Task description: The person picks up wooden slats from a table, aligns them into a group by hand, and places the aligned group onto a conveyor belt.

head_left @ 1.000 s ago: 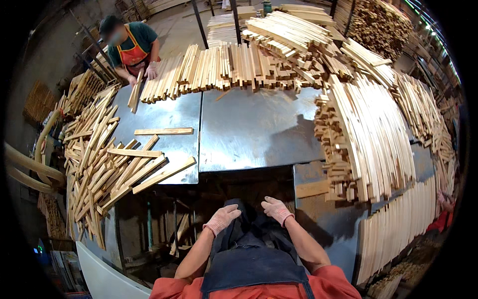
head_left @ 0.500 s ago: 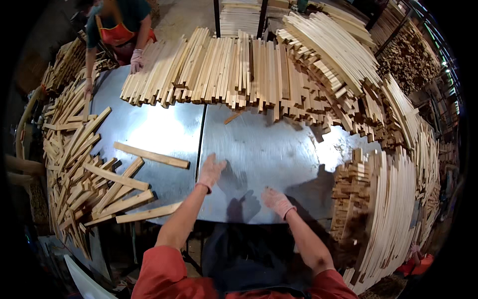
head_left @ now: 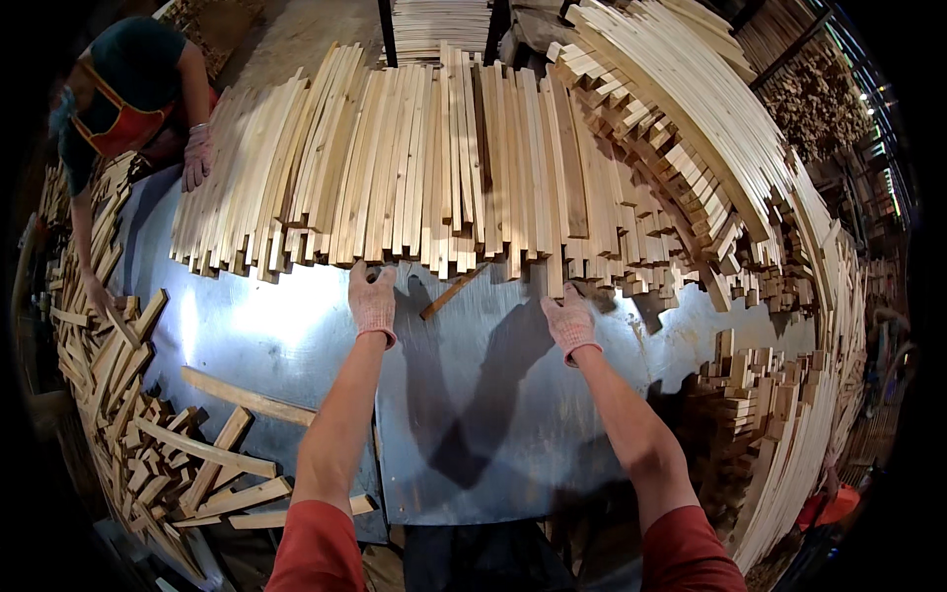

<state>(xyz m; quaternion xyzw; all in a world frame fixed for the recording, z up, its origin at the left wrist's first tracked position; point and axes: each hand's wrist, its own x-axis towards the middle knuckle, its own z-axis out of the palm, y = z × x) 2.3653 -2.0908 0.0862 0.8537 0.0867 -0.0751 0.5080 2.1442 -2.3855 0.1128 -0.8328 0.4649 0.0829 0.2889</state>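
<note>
Both my hands wear pale gloves and reach forward to the near ends of a wide row of wooden strips (head_left: 395, 168) lying side by side on a metal table. My left hand (head_left: 373, 304) is open, thumb and fingers apart, its fingertips at the strip ends left of the middle. Further right, my right hand (head_left: 569, 324) is open against the ends of the row, close to a strip that juts toward me. Some of its fingertips are hard to make out in the shadow. A short loose wood piece (head_left: 452, 292) lies on the table between my hands.
On the left is a jumbled heap of short wood pieces (head_left: 148, 434), with a co-worker's gloved hand (head_left: 197, 158) on the row behind it. Neat stacks of strips (head_left: 779, 434) stand at the right, another stack (head_left: 691, 109) behind. A seam runs across the metal table (head_left: 473, 395).
Both my hands have moved forward, from above the table's near part to the ends of the row. The view has shifted closer to the row. The co-worker leans further over the left heap.
</note>
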